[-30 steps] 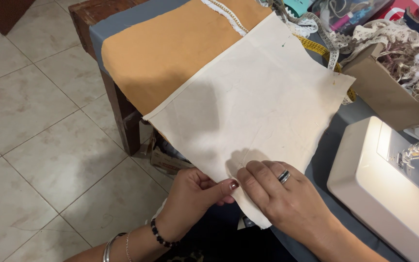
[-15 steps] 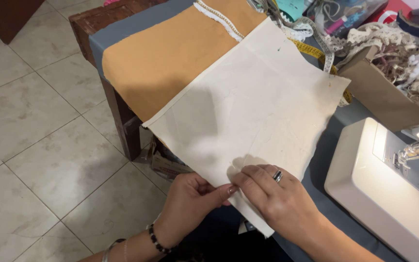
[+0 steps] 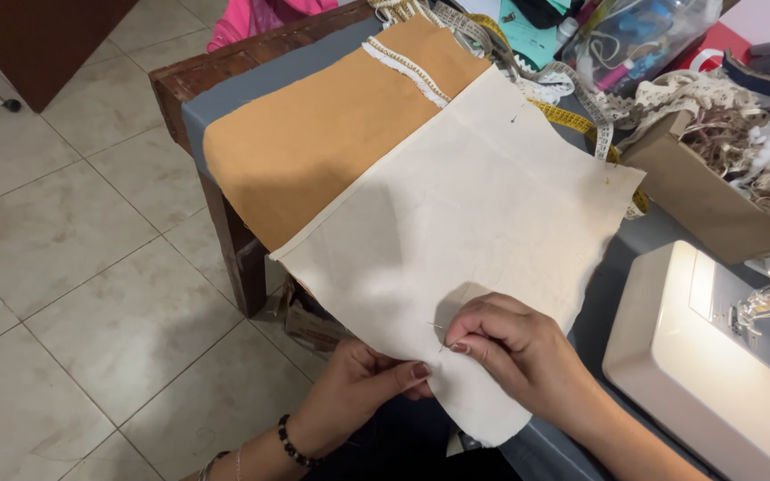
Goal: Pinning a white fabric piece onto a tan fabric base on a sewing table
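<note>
A cream cloth panel (image 3: 474,223) lies over an orange-tan cloth (image 3: 314,142) on the table. My left hand (image 3: 358,392) pinches the cream cloth's near edge from below, thumb on top. My right hand (image 3: 510,343) rests on the cloth just beside it, fingertips pinching a thin pin (image 3: 436,326) stuck into the fabric. A strip of white lace trim (image 3: 407,69) runs along the orange cloth's far side.
A white sewing machine (image 3: 715,356) stands at the right. Behind it a cardboard box of lace trims (image 3: 741,151), a yellow measuring tape (image 3: 572,116) and a clear bag of supplies (image 3: 634,40). The dark wooden table edge (image 3: 216,205) drops to tiled floor (image 3: 64,267) on the left.
The view has shifted slightly. My right hand's fingers have curled from lying flat on the cloth to pinching a pin at its near edge; the left hand keeps its grip.
</note>
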